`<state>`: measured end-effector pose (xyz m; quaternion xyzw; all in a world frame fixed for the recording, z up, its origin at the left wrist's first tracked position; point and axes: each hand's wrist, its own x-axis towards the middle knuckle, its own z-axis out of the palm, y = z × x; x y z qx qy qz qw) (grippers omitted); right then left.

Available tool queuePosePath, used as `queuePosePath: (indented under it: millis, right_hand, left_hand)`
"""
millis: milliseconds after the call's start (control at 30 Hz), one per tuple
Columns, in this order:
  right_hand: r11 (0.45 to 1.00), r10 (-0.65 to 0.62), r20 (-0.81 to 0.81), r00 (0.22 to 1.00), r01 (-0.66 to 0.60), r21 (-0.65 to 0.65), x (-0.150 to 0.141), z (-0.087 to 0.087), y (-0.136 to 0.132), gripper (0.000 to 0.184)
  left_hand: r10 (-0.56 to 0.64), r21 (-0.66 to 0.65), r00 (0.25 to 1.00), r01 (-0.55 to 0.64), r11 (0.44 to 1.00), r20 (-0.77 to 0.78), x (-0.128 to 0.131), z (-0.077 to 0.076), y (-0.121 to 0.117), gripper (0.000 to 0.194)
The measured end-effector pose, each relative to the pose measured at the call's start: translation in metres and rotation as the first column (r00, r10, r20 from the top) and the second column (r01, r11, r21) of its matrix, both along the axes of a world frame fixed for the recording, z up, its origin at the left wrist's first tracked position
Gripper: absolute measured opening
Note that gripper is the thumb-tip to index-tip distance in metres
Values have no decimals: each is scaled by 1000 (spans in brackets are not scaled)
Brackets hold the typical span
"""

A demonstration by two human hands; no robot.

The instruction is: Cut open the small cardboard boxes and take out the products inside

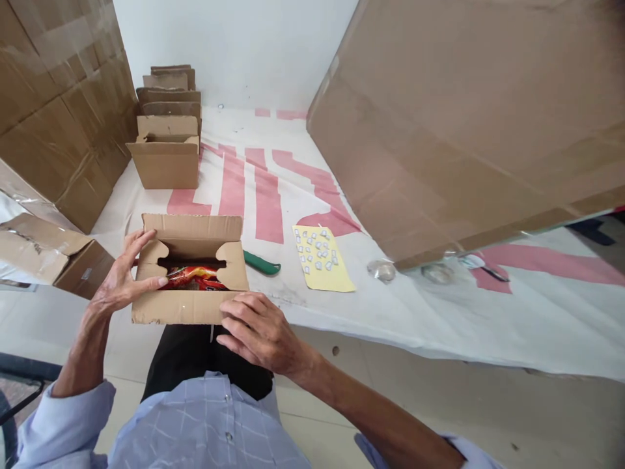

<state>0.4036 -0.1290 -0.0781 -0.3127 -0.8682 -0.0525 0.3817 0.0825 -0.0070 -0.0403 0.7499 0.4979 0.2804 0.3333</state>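
A small cardboard box [195,306] sits at the near edge of the table with its side flaps folded in and a red packet [195,277] showing through the gap. My left hand [122,277] grips the box's left end, thumb on the left flap and fingers round the corner. My right hand [256,329] presses against the box's front right corner, fingers curled on the near wall. The far lid flap stands open.
A green-handled tool [261,263] lies right of the box, beside a yellow sheet [322,259] with several small stickers. More small cartons [168,159] stand at the back left. A large carton [463,124] looms on the right and others [58,111] on the left.
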Motion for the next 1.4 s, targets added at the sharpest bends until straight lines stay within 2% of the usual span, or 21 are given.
queuePosePath:
  millis: [100,200,300,367,433,467,500,600,700,767,900,1033,1133,1267,1400]
  right_hand:
    - [996,-2,-38,999,-2,-88,1,10,8,21]
    - [975,-35,-34,999,26,-219,-1,28,29,23]
    - [935,-76,194,978,138,-328,-8,45,61,10]
    - [898,-70,396,915,231,-375,-15,48,81,13]
    - [871,-38,534,845,290,-397,-23,45,97,11]
    - [868,-30,567,823,302,-393,-26,42,103,6]
    - [872,-30,575,817,303,-385,-29,39,107,10]
    - [898,-50,491,870,254,-359,-30,29,112,26]
    - [924,-73,396,915,212,-318,-27,23,114,17]
    - [922,-76,410,909,220,-318,-27,21,117,10]
    - [904,-40,442,896,221,-365,-34,26,123,27]
    - [911,-95,237,967,181,-371,-31,50,122,29]
    - [873,-149,1,989,133,-469,-16,73,121,22]
    - [797,-190,-272,943,-14,-604,7,95,134,15]
    - [724,-233,-511,827,-203,-659,22,108,153,31]
  left_hand:
    - [-30,43,998,32,999,-53,1,-3,-4,122]
    - [-28,95,997,35,995,-70,1,-7,-10,125]
    - [-20,125,995,32,992,-96,3,-10,-15,132]
    - [-12,126,994,26,992,-105,4,-12,-17,138]
    - [-9,120,995,21,993,-99,4,-13,-18,142]
    - [-10,114,996,20,993,-90,4,-14,-17,142]
    - [-12,107,997,20,994,-80,4,-15,-17,142]
    - [-2,88,999,6,996,-45,4,-18,-15,142]
    - [9,70,1000,-8,997,-19,7,-19,-11,142]
    - [9,63,1000,-9,998,-5,9,-18,-8,141]
    - [30,63,999,-31,998,18,10,-17,-4,137]
    - [46,44,998,-48,998,47,10,-17,-1,138]
    - [44,58,996,-49,997,80,15,-15,8,142]
    - [73,92,994,-81,992,84,20,-15,30,145]
    - [71,136,996,-78,988,53,15,-9,48,132]
